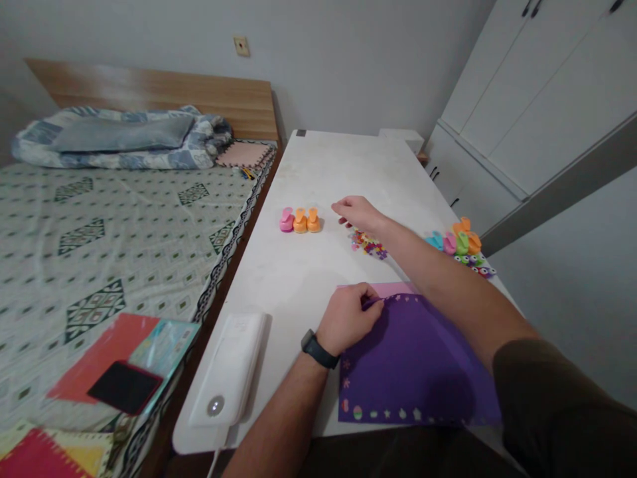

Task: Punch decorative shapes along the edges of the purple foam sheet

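My left hand [354, 316], with a dark watch [318, 349] on its wrist, pinches the upper left corner of a purple sheet [413, 358]. Small punched shapes run along the sheet's edges. A pink sheet [393, 289] shows beyond its far edge. Over the table, my right hand [359, 212] is held with fingers curled together; whether something small is in them I cannot make out. Just below that hand lies a pile of small colourful cutouts [368, 243]. To its left stand three craft punches [299, 221], one pink and two orange.
More craft punches [455, 243] and googly-eyed pieces [475, 264] sit at the table's right edge. A white device [231, 372] with a cable lies front left on the white table [303, 279]. The bed at left holds a phone [124, 386] and coloured sheets [112, 345].
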{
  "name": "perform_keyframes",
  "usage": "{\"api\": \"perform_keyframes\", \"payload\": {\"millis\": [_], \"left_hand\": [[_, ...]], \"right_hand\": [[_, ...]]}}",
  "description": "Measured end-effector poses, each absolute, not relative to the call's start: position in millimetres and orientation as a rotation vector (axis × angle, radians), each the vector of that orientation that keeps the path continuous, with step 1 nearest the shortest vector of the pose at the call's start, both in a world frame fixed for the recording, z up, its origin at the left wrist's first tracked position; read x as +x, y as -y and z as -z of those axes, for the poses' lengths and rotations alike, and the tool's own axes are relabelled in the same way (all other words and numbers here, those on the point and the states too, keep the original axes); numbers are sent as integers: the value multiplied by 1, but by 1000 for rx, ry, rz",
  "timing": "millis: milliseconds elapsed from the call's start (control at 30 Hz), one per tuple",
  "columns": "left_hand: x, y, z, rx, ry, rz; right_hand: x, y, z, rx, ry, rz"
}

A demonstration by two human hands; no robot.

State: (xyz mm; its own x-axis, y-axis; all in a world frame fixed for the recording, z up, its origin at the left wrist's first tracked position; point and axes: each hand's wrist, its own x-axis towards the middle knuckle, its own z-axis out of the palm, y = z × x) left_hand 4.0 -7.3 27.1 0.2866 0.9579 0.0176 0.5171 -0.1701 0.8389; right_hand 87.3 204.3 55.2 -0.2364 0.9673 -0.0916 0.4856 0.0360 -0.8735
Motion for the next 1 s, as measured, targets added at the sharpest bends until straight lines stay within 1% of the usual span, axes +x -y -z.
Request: {"api": "perform_keyframes", "payload": {"millis": [133,233,333,500,667,867,933,1000], "left_hand": [[3,9,-31,1779,-1291,-758],[3,12,-35,1774,-1159,-738],[3,15,-38,1785,-1003,-695],[4,18,-38,1791,-854,-624],[8,17,-35,1777,-839,-581],[10,16,-28,1796,-881,-555],[10,15,-27,1798,-889,-552],[10,15,-26,1797,-896,-555]], "right_hand": [[144,-166,-74,-1265,1804,-1180],[188,-132,-79,-1236,1863,-1194],[228,-101,-74,-1286,1901,-1188],[281,-67,-49,-1430,1906,-1245],[299,-46,-36,-1471,1910,-1367],[293,-43,-29,-1348,2059,-1567],[288,-47,-27,-1330,2011,-1541],[284,-51,-25,-1319,1982,-1411]]}}
